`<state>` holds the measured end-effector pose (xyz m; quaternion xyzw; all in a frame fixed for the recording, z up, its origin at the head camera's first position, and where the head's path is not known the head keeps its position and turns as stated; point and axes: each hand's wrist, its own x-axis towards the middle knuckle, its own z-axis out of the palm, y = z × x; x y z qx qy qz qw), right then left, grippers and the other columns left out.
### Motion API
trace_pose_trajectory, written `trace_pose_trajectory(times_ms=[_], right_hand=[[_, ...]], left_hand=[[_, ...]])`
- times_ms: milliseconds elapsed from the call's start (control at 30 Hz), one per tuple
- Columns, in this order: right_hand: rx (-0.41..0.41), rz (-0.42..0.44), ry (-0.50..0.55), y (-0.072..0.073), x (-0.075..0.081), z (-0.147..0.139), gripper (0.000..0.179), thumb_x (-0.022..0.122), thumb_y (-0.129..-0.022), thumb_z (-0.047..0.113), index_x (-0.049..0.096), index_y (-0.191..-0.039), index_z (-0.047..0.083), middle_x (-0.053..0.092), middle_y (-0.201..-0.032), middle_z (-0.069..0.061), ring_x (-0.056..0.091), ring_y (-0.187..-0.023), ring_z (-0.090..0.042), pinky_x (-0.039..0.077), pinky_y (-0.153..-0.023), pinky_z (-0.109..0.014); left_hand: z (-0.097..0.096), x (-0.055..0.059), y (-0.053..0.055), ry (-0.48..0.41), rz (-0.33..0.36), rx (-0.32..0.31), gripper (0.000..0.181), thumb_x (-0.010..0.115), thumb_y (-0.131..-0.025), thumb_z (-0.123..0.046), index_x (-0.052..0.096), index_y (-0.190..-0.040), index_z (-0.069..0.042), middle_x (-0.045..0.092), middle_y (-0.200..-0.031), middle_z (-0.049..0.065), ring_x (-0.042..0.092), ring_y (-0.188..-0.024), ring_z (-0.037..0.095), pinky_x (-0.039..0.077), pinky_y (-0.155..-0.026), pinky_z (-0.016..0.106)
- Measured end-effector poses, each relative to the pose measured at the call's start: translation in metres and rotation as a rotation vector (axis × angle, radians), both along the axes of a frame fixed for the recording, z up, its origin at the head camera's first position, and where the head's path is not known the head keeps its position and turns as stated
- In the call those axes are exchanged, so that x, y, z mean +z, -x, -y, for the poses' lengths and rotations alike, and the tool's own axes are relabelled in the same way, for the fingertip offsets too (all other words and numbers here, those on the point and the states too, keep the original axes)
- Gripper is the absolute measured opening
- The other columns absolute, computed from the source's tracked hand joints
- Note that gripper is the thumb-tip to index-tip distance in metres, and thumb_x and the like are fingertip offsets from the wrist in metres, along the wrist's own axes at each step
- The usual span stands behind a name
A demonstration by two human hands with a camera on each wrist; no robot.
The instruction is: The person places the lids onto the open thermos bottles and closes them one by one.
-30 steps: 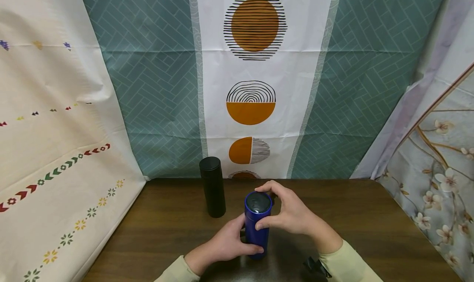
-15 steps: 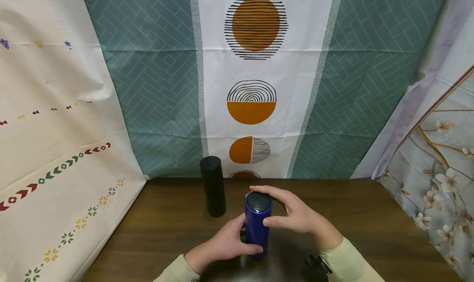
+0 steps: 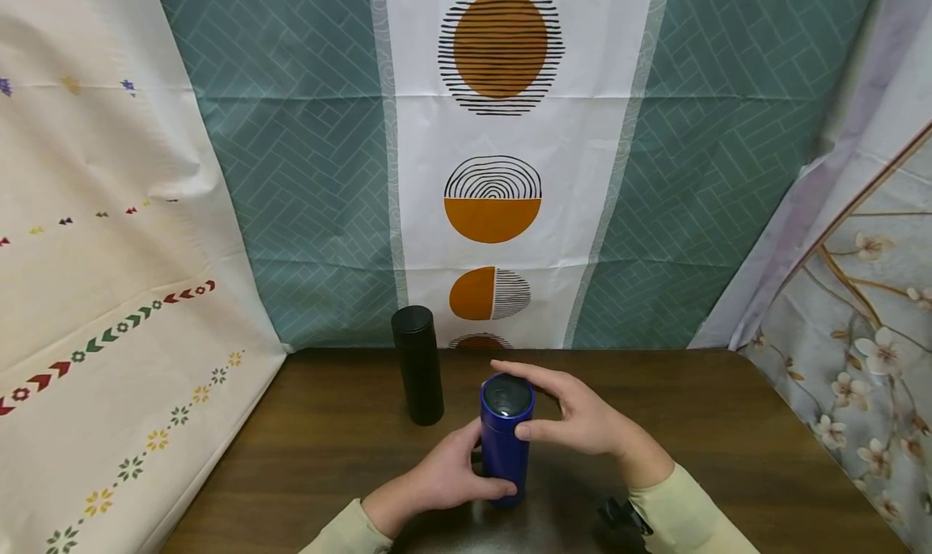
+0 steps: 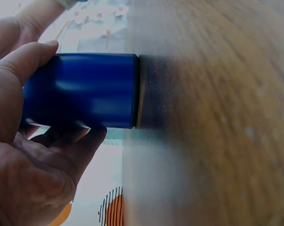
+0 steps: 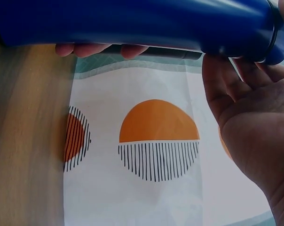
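A blue thermos flask (image 3: 504,457) with a dark disc on its lid stands upright on the brown table, near the front. My left hand (image 3: 447,475) grips its lower body, thumb on the near side and fingers round the far side; the left wrist view shows the flask's dark base (image 4: 136,92) at the table top. Up at the lid (image 3: 508,397), my right hand (image 3: 578,416) holds the rim with thumb in front and fingers behind. Part of those fingers (image 5: 222,80) is hidden behind the flask in the right wrist view.
A black cylindrical flask (image 3: 420,372) stands upright behind and left of the blue one. Patterned cloths hang behind the table (image 3: 306,425) and on both sides. A small black object (image 3: 622,518) sits by the right sleeve (image 3: 684,509).
My right hand has turned about the lid: its fingers have slid left along the far rim, its thumb right. My left hand and the blue thermos flask have stayed in place.
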<state>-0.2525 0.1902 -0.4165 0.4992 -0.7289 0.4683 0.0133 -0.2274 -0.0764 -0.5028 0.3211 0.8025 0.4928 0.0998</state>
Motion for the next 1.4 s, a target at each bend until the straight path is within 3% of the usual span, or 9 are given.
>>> trace_pose_trajectory(times_ms=[333,600,867,1133,1400], right_hand=[[-0.058,0.002,0.003,-0.001,0.000,0.002,0.076,0.088,-0.096,0.010,0.055,-0.164,0.016,0.066,-0.155,-0.002,0.063,-0.142,-0.027,0.048,-0.120,-0.043],[-0.104,-0.028,0.033,-0.001,0.000,0.003,0.075,0.095,-0.089,0.013,0.064,-0.156,0.018,0.075,-0.141,-0.003,0.072,-0.124,-0.028,0.057,-0.108,-0.044],[-0.165,-0.017,0.035,-0.003,0.000,0.005,0.073,0.100,-0.084,0.020,0.068,-0.150,0.023,0.076,-0.134,-0.002,0.073,-0.117,-0.028,0.057,-0.101,-0.040],[-0.175,-0.064,0.051,-0.007,0.004,0.008,0.073,0.102,-0.082,0.019,0.069,-0.146,0.013,0.077,-0.129,-0.006,0.073,-0.110,-0.029,0.057,-0.102,-0.042],[-0.234,-0.103,0.023,-0.011,0.007,0.008,0.071,0.103,-0.082,0.030,0.070,-0.143,0.015,0.077,-0.126,-0.005,0.072,-0.106,-0.026,0.059,-0.093,-0.042]], left_hand=[[0.000,0.001,0.000,0.001,0.005,-0.005,0.080,0.092,-0.093,-0.037,0.051,-0.161,-0.031,0.067,-0.148,-0.008,0.067,-0.132,0.012,0.053,-0.113,0.041],[0.000,0.000,0.001,-0.006,0.005,-0.006,0.080,0.093,-0.092,-0.038,0.051,-0.160,-0.032,0.067,-0.148,-0.008,0.067,-0.131,0.012,0.053,-0.112,0.041],[0.000,0.001,-0.001,-0.017,0.005,-0.007,0.081,0.093,-0.092,-0.037,0.051,-0.161,-0.032,0.067,-0.148,-0.008,0.068,-0.130,0.012,0.054,-0.112,0.040],[-0.001,0.001,-0.001,-0.007,-0.007,0.002,0.080,0.094,-0.092,-0.037,0.051,-0.160,-0.033,0.068,-0.145,-0.009,0.068,-0.129,0.012,0.053,-0.112,0.041],[-0.001,0.002,-0.001,-0.014,-0.004,-0.005,0.080,0.094,-0.092,-0.036,0.051,-0.160,-0.033,0.068,-0.147,-0.010,0.068,-0.130,0.011,0.053,-0.113,0.041]])
